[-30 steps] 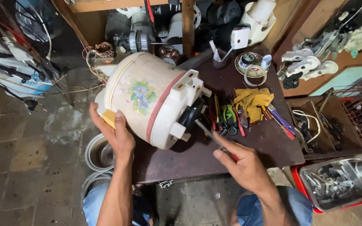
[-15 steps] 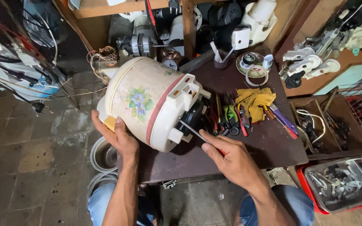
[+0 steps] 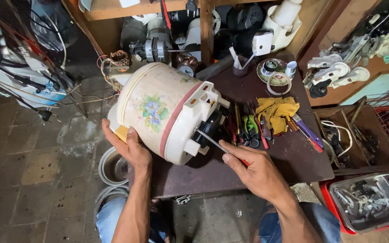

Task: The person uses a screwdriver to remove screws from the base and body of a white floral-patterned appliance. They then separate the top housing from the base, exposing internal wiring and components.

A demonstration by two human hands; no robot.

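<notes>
**Screwdriver tip meeting the cooker's underside**

Steadying a cream, flower-printed rice cooker body [image 3: 163,110] that is lying on its side at the near left corner of a dark brown workbench [image 3: 289,157], the left hand [image 3: 129,148] is cupping the lower rim with fingers wrapped against the shell. The right hand [image 3: 255,168], the nearer one to the upturned base, is clenching a slim metal screwdriver [image 3: 212,141], its shaft slanting up-left into the black base fitting [image 3: 209,128]. Assorted hand tools [image 3: 248,128] and a yellow rag [image 3: 276,111] are lying just right.

One head-worn camera looks steeply down, close over the dark workbench [image 3: 257,171] and floor.
</notes>
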